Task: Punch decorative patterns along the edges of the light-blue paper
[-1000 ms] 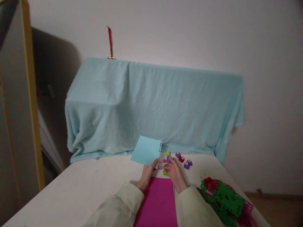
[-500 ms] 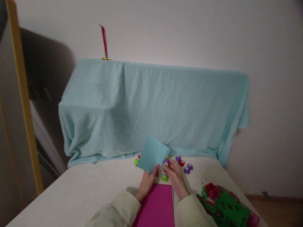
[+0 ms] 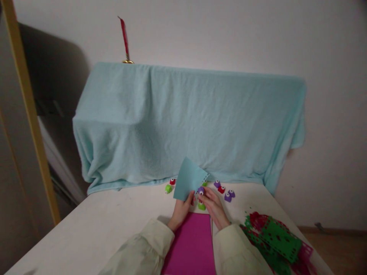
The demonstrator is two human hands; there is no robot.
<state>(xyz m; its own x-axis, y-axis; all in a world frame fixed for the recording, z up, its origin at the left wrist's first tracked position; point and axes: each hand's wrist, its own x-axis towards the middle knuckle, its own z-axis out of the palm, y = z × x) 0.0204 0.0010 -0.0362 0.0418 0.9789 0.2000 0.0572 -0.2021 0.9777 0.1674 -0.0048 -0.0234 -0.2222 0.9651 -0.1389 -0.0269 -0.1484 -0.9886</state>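
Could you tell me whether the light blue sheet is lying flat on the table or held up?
Held up: the left hand pinches the blue sheet by its lower edge, lifting it off the table.

Surface: a white table (image 3: 94,233) reaching from the near edge to the wall.
Far end: a large block draped in a light blue cloth (image 3: 186,122), its hem lying on the tabletop.
Near middle: a magenta sheet (image 3: 190,248) lying flat.
Right near corner: a heap of green and dark red punched sheets (image 3: 272,238).
By the cloth hem: small punches, a green one (image 3: 168,188) and a red one (image 3: 172,181) to the left, purple (image 3: 217,183), red (image 3: 221,189) and two more purple (image 3: 229,196) to the right.
Just beyond the magenta sheet: another green punch (image 3: 202,206).
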